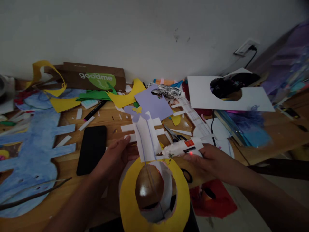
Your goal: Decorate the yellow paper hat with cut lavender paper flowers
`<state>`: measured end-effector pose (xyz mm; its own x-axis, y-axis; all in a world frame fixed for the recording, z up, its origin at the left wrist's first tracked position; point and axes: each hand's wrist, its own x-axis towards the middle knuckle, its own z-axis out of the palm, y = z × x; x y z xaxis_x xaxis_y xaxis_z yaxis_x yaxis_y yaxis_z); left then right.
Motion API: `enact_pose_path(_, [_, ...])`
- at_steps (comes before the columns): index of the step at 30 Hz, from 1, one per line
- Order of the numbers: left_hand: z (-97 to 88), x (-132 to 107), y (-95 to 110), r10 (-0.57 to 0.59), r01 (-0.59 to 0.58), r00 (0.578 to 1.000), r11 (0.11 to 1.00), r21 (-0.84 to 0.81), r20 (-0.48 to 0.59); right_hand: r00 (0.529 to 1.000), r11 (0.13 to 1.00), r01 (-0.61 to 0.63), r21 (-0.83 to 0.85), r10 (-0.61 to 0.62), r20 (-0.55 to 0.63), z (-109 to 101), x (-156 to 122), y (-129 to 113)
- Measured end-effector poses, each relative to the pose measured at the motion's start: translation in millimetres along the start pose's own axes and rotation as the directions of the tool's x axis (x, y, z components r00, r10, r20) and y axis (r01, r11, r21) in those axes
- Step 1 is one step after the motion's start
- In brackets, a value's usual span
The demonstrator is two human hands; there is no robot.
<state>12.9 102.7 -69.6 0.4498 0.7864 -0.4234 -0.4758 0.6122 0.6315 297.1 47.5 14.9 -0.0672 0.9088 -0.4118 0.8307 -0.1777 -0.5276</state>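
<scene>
My left hand (120, 153) is closed on a white side tab of a paper cutout, thumb on top and fingers curled below. The cutout has a white neck (147, 138) with blue lines, side tabs, and a yellow ring (127, 196) at its lower end. Purple petals with a small yellow shape (137, 110) sit at its top. My right hand (205, 158) is closed round a white glue gun (178, 148) with a glowing red light. Its nozzle points left, close to the neck's right edge; contact is hard to tell.
A black phone (91, 149) and a blue painted cutout (41, 141) lie left. Scissors (177, 137) rest behind the glue gun. Purple paper (154, 103), a brown box (94, 75) and a white holed board (200, 93) stand toward the wall. A black cable (212, 129) runs at right.
</scene>
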Motion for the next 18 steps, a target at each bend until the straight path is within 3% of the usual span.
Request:
enact_pose_path(6, [-1.2,0.8,-0.4,0.004,-0.004,1.0,1.0,0.025,-0.008,0.999,1.0,0.007,-0.002,-0.007,0.054,-2.9,-0.2,-4.9])
enact_pose_path(11, [-3.8,0.4,1.7,-0.032,0.031,0.999,0.999,0.013,0.017,1.0,1.0,0.01,-0.022,-0.009,0.029,-6.0,-0.3,-12.2])
enact_pose_path(16, [-5.1,-0.1,6.7,-0.037,0.037,0.999,0.999,0.008,0.009,0.996,1.0,-0.014,-0.004,0.014,0.087,-8.8,-1.9,-6.7])
enact_pose_path(18, [-6.4,-0.2,10.2,-0.019,0.019,1.0,1.0,0.002,-0.018,0.998,0.999,-0.052,0.002,0.052,0.028,-12.7,-5.1,-0.6])
